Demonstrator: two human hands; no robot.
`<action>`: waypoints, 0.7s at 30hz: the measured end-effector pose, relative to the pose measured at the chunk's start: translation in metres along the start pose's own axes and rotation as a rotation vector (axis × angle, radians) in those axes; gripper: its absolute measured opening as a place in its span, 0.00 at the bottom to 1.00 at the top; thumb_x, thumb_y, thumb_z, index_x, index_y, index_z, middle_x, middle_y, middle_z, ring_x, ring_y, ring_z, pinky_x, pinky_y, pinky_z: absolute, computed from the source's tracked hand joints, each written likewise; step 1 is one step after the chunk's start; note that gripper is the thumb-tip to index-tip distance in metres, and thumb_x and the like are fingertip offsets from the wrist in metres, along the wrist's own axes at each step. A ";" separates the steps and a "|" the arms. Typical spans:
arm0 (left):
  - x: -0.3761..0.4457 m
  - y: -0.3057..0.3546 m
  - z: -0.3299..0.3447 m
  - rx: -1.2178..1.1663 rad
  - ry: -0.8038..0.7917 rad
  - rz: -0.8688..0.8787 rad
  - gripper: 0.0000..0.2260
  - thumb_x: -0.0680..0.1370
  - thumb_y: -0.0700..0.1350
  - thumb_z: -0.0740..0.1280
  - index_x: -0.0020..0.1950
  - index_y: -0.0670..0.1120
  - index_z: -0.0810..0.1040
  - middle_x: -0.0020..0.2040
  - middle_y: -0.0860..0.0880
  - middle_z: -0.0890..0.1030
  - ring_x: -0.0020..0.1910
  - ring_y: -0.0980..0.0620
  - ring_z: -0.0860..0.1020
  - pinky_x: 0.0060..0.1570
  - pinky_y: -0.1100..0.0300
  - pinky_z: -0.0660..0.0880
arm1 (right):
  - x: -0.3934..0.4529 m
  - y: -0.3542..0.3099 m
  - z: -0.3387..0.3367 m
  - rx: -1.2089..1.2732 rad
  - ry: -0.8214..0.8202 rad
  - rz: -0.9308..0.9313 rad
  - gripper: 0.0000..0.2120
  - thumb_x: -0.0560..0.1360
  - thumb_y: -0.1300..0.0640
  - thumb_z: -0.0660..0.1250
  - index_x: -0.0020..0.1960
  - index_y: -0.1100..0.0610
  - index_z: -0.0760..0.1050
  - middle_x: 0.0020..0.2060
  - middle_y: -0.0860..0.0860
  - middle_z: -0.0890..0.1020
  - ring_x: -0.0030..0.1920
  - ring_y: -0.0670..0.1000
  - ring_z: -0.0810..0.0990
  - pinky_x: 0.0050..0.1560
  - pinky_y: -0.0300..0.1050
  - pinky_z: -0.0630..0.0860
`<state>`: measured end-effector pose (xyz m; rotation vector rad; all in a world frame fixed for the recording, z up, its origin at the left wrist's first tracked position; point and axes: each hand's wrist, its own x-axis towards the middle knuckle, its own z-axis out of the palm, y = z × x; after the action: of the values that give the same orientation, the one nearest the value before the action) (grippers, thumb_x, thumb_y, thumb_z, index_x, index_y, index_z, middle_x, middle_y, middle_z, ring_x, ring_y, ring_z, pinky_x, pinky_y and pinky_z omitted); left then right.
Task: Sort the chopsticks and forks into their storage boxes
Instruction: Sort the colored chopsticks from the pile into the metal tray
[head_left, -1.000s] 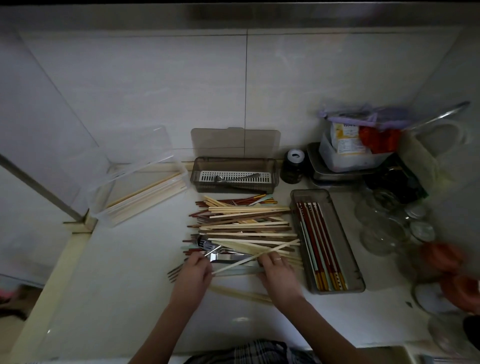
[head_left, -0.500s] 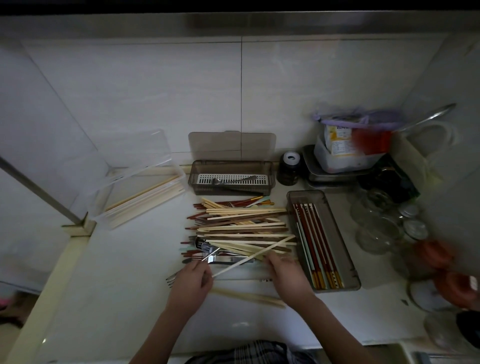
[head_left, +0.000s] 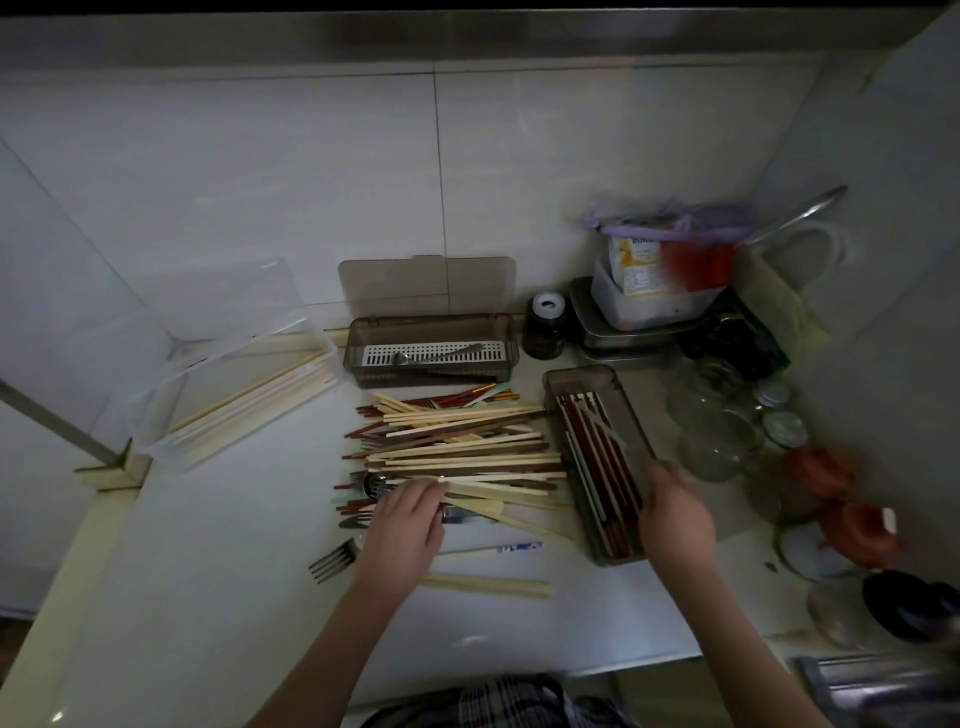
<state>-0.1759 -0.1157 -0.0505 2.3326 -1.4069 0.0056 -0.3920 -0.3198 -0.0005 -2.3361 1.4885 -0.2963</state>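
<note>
Standing at the pale counter (head_left: 156, 597) in a dim tiled corner, the person works over a mixed heap of light wooden and dark red chopsticks (head_left: 457, 447) lying between three containers. The left hand (head_left: 402, 525) rests on the near edge of that heap with fingers extended and slightly apart, gripping nothing that I can confirm; a steel fork (head_left: 335, 558) lies just beside its wrist. The right hand (head_left: 675, 512) sits at the near right rim of the smoky grey open tray of red and white chopsticks (head_left: 597, 457); it is blurred, so whether its fingers are pinching anything cannot be told. The clear plastic lidded box (head_left: 228, 395) at left holds several pale chopsticks, and the brown box with white slotted insert (head_left: 431, 353) against the wall holds metal cutlery. Judged from this, sorting has begun but most remains: the heap is large. Jars and tubs crowd the right corner.
</note>
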 end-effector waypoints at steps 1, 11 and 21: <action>0.007 0.000 0.000 0.014 -0.034 -0.002 0.17 0.72 0.41 0.69 0.61 0.47 0.77 0.58 0.49 0.79 0.57 0.48 0.76 0.56 0.51 0.73 | 0.000 0.003 0.002 -0.096 -0.096 -0.020 0.24 0.76 0.64 0.57 0.69 0.46 0.67 0.57 0.52 0.77 0.51 0.54 0.79 0.50 0.50 0.78; 0.044 0.003 -0.009 0.043 -0.242 -0.037 0.19 0.76 0.45 0.65 0.66 0.52 0.71 0.63 0.52 0.72 0.64 0.51 0.67 0.63 0.55 0.65 | -0.009 -0.013 0.026 -0.072 -0.075 -0.123 0.21 0.74 0.65 0.59 0.64 0.52 0.74 0.61 0.52 0.77 0.58 0.57 0.76 0.58 0.54 0.73; 0.020 0.003 -0.006 -0.091 -0.373 -0.033 0.17 0.70 0.43 0.72 0.59 0.52 0.76 0.57 0.52 0.76 0.56 0.52 0.73 0.54 0.59 0.70 | -0.033 -0.044 0.050 0.030 -0.057 -0.618 0.25 0.62 0.70 0.69 0.56 0.50 0.78 0.54 0.47 0.81 0.55 0.50 0.79 0.52 0.45 0.73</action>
<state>-0.1671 -0.1318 -0.0397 2.3633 -1.4977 -0.5164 -0.3519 -0.2638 -0.0285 -2.6972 0.6936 -0.3939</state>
